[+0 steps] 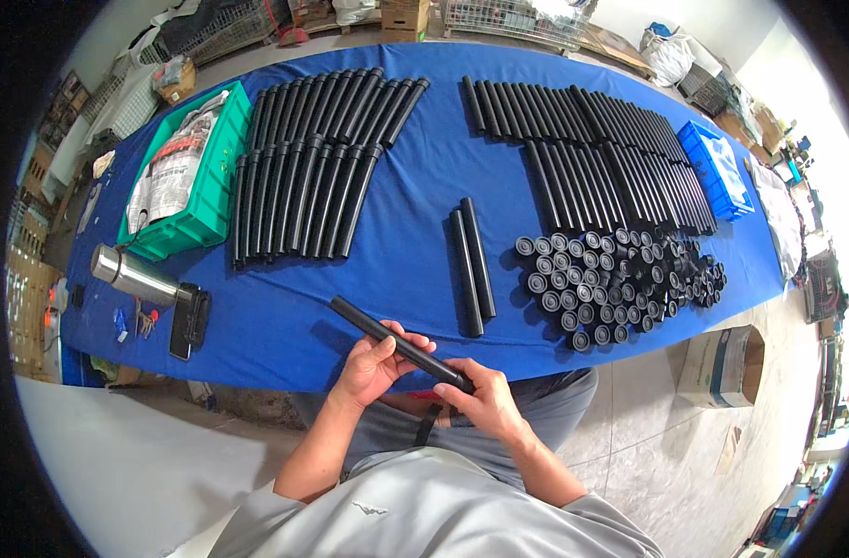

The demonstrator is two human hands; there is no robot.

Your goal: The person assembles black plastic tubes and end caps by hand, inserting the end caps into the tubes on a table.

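Observation:
A black tube (352, 314) slants in front of me, over the near edge of the table. My left hand (367, 368) is wrapped round its middle, thumb on top. My right hand (488, 402) grips the lower right end and covers it, so I cannot tell whether a cap sits there. Two loose black tubes (478, 256) lie side by side just beyond my hands. To their right spreads a group of round black caps (573, 296). Rows of plain black tubes (573, 186) lie behind the caps. Tubes with wider collared ends (303, 200) are laid out at the left.
A blue cloth (406, 232) covers the table. At the left stand a green crate (215, 200) with newspaper, a steel flask (136, 279) lying down, and a dark phone-like object (190, 321). A blue tray (699, 153) is far right; a cardboard box (713, 367) sits on the floor.

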